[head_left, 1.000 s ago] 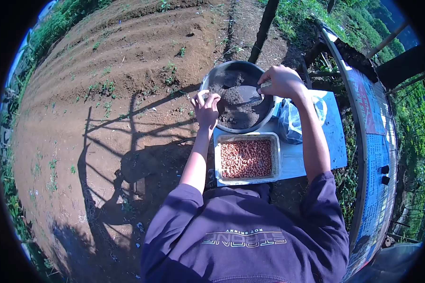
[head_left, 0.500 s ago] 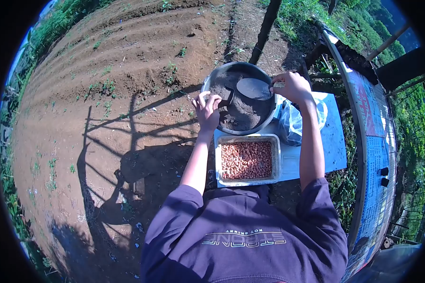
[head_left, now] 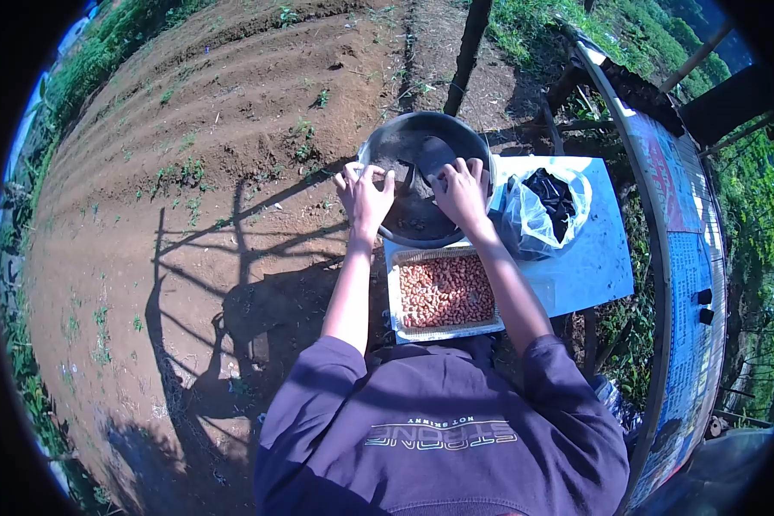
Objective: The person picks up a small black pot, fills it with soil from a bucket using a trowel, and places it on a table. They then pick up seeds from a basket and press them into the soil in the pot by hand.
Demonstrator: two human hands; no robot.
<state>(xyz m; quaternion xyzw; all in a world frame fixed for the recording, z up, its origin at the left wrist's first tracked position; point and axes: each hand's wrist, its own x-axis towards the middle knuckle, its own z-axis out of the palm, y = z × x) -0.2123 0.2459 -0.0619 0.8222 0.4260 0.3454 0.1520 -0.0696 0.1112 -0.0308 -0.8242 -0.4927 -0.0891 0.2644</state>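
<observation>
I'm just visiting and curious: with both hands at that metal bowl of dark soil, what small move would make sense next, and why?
Probably steadying the metal bowl and working the dark soil with the scoop. The left hand grips the rim, the right hand lies over the bowl by the scoop, and the tray of peanuts sits just below, untouched.

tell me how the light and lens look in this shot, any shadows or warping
Head view: hard sunlight, long shadows of a frame and the person falling across the soil; glare whitens the table and plastic bag; the metal bowl under left hand and right hand is shaded; fisheye bends the edges, corners black.
</observation>
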